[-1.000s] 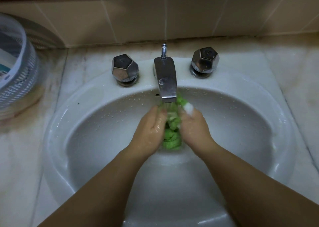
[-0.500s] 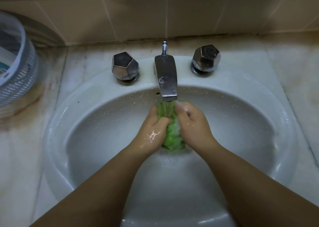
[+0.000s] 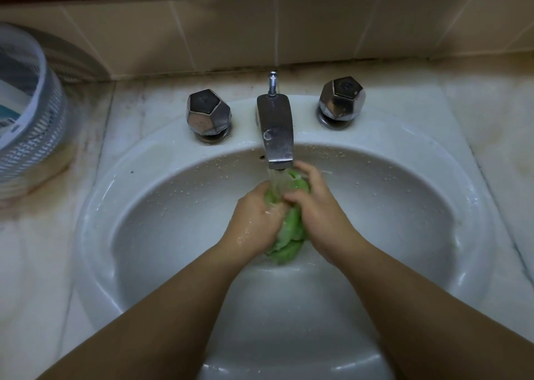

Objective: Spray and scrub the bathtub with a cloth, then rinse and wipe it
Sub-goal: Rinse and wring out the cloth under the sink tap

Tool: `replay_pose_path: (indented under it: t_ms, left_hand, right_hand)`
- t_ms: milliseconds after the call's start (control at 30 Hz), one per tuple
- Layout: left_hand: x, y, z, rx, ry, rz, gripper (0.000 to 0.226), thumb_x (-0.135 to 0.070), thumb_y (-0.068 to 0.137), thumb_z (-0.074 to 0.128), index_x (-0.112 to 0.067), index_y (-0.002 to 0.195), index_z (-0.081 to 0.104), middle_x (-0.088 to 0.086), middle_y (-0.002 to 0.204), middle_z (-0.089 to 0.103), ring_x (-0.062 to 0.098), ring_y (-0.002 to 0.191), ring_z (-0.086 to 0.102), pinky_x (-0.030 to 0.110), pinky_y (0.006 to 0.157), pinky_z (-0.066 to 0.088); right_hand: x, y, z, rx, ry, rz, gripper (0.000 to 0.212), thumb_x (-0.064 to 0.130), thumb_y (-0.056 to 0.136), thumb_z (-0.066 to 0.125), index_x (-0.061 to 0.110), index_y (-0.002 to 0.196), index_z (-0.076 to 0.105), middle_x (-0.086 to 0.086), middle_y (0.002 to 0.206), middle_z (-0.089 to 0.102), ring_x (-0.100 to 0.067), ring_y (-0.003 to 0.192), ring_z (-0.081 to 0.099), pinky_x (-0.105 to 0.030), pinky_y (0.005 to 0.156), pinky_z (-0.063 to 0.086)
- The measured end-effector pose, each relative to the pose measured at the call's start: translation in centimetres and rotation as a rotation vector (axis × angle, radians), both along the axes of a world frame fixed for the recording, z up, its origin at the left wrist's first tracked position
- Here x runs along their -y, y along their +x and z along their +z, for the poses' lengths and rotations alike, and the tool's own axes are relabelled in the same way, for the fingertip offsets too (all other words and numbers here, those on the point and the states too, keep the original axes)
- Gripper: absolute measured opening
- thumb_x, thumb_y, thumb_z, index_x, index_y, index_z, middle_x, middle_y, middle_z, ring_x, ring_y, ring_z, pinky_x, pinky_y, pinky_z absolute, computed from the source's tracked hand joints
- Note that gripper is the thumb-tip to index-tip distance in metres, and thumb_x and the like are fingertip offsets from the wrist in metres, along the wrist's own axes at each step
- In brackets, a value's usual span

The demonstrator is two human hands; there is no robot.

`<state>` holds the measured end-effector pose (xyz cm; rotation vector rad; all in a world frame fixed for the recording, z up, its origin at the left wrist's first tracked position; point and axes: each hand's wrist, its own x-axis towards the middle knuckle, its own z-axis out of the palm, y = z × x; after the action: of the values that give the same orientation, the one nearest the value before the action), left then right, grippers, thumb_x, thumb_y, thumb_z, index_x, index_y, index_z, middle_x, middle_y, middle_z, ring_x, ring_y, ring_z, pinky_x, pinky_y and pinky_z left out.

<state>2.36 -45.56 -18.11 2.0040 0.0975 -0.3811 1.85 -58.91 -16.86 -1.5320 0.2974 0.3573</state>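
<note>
White sink (image 3: 138,194), spout (image 3: 276,132) over cloth (image 3: 291,235)

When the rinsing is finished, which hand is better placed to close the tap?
Probably the right hand: its fingers already reach up beside the chrome spout, nearer the right faceted chrome knob. The left hand sits lower, gripping the crumpled green cloth. Which knob feeds the water is unclear.

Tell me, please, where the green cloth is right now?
In the head view, the green cloth is bunched between the left hand and right hand, under the running faucet, over the sink basin.
</note>
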Motion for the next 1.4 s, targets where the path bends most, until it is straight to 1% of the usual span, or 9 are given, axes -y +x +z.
replay_pose_path:
  t_ms: [133, 267, 533, 700, 900, 1000, 1200, 1300, 1400]
  left_hand:
    - [0.7, 0.3, 0.3, -0.071, -0.127, 0.206, 0.026, -0.047, 0.086, 0.062, -0.023, 0.083, 0.071, -0.001, 0.082, 0.075, 0.024, 0.084, 0.074, 0.051, 0.079, 0.061]
    - [1.4, 0.0, 0.7, -0.074, -0.185, 0.282, 0.026, -0.04, 0.094, 0.063, -0.019, 0.08, 0.071, 0.006, 0.078, 0.074, 0.034, 0.082, 0.072, 0.055, 0.076, 0.06]
    - [1.4, -0.5, 1.4, -0.096, -0.214, 0.248, 0.019, -0.031, 0.073, 0.06, -0.014, 0.068, 0.066, 0.014, 0.07, 0.07, 0.034, 0.074, 0.072, 0.054, 0.071, 0.059]
    - [1.4, -1.0, 1.3, -0.125, -0.3, 0.139, 0.007, -0.029, 0.097, 0.066, -0.025, 0.102, 0.063, -0.001, 0.094, 0.074, 0.008, 0.084, 0.072, 0.028, 0.074, 0.054]
    - [-0.4, -0.9, 0.5, -0.114, -0.449, -0.072, 0.077, -0.017, 0.071, 0.08, -0.039, 0.136, 0.044, -0.002, 0.13, 0.059, 0.008, 0.112, 0.066, 0.034, 0.091, 0.058]
    - [-0.5, -1.1, 0.4, -0.013, -0.251, -0.287, 0.089, -0.034, 0.074, 0.084, -0.054, 0.147, 0.037, -0.012, 0.141, 0.05, -0.001, 0.125, 0.056, 0.022, 0.103, 0.05]
    - [0.3, -0.2, 0.4, 0.095, -0.063, -0.108, 0.036, -0.031, 0.079, 0.065, -0.035, 0.115, 0.063, -0.011, 0.103, 0.07, 0.001, 0.093, 0.068, 0.029, 0.08, 0.059]
    - [-0.4, 0.3, -0.5, 0.071, 0.162, -0.103, 0.011, -0.04, 0.085, 0.062, -0.035, 0.094, 0.062, -0.015, 0.085, 0.066, 0.001, 0.083, 0.067, 0.006, 0.065, 0.046]
    - [-0.6, 0.7, -0.8, 0.052, 0.26, -0.169, 0.024, -0.049, 0.087, 0.059, -0.027, 0.082, 0.064, -0.01, 0.075, 0.066, 0.003, 0.073, 0.065, 0.016, 0.066, 0.051]
  right_hand:
    - [-0.4, -1.3, -0.3, 0.146, -0.258, 0.026, 0.012, 0.043, 0.102, 0.06, 0.037, 0.112, 0.064, 0.013, 0.097, 0.074, 0.003, 0.088, 0.069, -0.016, 0.074, 0.053]
    - [-1.1, -1.1, -0.3, 0.081, -0.303, -0.108, 0.031, 0.046, 0.105, 0.051, 0.024, 0.086, 0.063, 0.002, 0.07, 0.067, 0.001, 0.06, 0.064, -0.016, 0.053, 0.046]
    - [-1.1, -0.5, 0.4, -0.167, -0.14, -0.106, 0.037, 0.039, 0.089, 0.056, 0.005, 0.081, 0.068, -0.011, 0.074, 0.073, -0.028, 0.076, 0.074, -0.051, 0.078, 0.059]
    - [-0.3, 0.3, -0.3, -0.348, 0.053, -0.228, 0.022, 0.02, 0.086, 0.053, 0.015, 0.069, 0.066, -0.011, 0.072, 0.063, -0.03, 0.073, 0.064, -0.045, 0.069, 0.054]
    - [0.5, 1.0, -0.8, -0.342, 0.345, -0.413, 0.018, 0.014, 0.108, 0.049, 0.018, 0.118, 0.064, -0.015, 0.1, 0.073, -0.027, 0.081, 0.074, -0.043, 0.072, 0.064]
    - [0.7, 0.9, -0.4, -0.397, 0.398, -0.406, 0.022, 0.024, 0.108, 0.053, 0.009, 0.11, 0.069, -0.021, 0.096, 0.073, -0.032, 0.084, 0.074, -0.052, 0.083, 0.062]
    - [0.0, 0.2, -0.2, -0.239, 0.177, -0.113, 0.067, 0.049, 0.068, 0.08, 0.03, 0.129, 0.06, -0.009, 0.125, 0.07, -0.024, 0.109, 0.072, -0.048, 0.1, 0.056]
    - [-0.1, -0.5, -0.5, -0.05, -0.047, 0.017, 0.035, 0.052, 0.082, 0.078, 0.038, 0.111, 0.065, 0.006, 0.103, 0.076, -0.013, 0.097, 0.074, -0.041, 0.091, 0.059]
    - [-0.6, -0.6, -0.3, 0.004, -0.168, -0.041, 0.028, 0.05, 0.098, 0.064, 0.024, 0.089, 0.067, 0.006, 0.079, 0.074, -0.01, 0.077, 0.072, -0.035, 0.077, 0.058]
